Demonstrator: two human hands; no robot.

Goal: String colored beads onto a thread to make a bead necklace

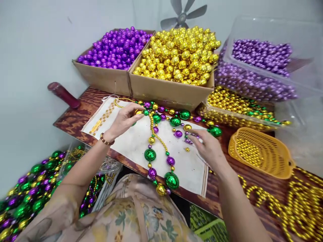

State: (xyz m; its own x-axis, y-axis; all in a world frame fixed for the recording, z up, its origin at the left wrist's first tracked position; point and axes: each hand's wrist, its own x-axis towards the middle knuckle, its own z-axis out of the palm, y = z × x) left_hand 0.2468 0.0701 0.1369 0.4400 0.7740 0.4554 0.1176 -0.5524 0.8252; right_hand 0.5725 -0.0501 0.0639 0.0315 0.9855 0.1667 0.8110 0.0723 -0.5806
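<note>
My left hand (123,119), with a brown bead bracelet (107,139) on its wrist, pinches a strand of beads near a small green bead (146,113). From there, a necklace (150,154) of green, purple and gold balls hangs toward me over the white cloth (131,144), its lower end past the table edge. A gold bead chain (159,140) lies alongside. My right hand (210,148) is at small loose purple beads (188,141), thumb and fingers slightly apart. Close by are a purple ball (178,133) and a gold bead (187,149). Another bead strand (171,111) runs along the cloth's far side.
Cardboard boxes of purple balls (116,50) and gold balls (179,57) stand behind the cloth. At right are clear bins of purple beads (259,58), a yellow basket (275,151) and gold bead chains (302,205). A dark red cylinder (64,95) stands left; finished-looking strands (32,185) lie below.
</note>
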